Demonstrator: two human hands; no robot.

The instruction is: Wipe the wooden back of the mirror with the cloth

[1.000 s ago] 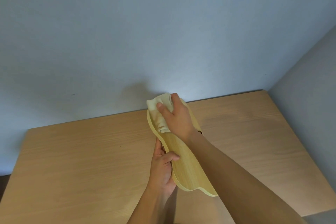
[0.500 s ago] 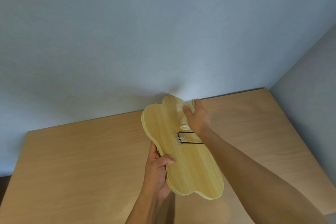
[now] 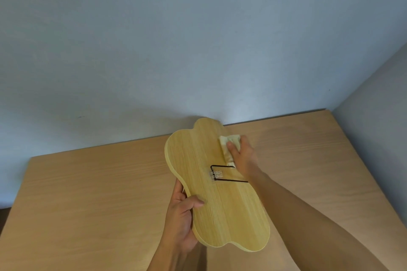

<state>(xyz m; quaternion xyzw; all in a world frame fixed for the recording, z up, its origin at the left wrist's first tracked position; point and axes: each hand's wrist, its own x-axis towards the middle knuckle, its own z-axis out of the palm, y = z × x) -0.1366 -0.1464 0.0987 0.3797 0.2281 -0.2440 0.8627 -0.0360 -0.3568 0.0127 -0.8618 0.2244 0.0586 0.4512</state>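
The mirror (image 3: 211,182) is a wavy, cloud-shaped board held above the table with its pale wooden back facing me. A black wire stand (image 3: 222,172) with a clear hinge lies flat on that back. My left hand (image 3: 180,220) grips the mirror's lower left edge, thumb on the wood. My right hand (image 3: 242,156) presses a folded cream cloth (image 3: 226,145) against the upper right part of the back, just above the wire stand. The mirror's glass side is hidden.
A light wooden table (image 3: 99,193) lies under the mirror. A pale blue-grey wall (image 3: 176,39) rises behind it, and another wall (image 3: 378,138) closes in along the table's right side.
The mirror has turned from nearly edge-on to showing its full wooden back. My right hand with the cloth moved from the top left edge across to the upper right part.
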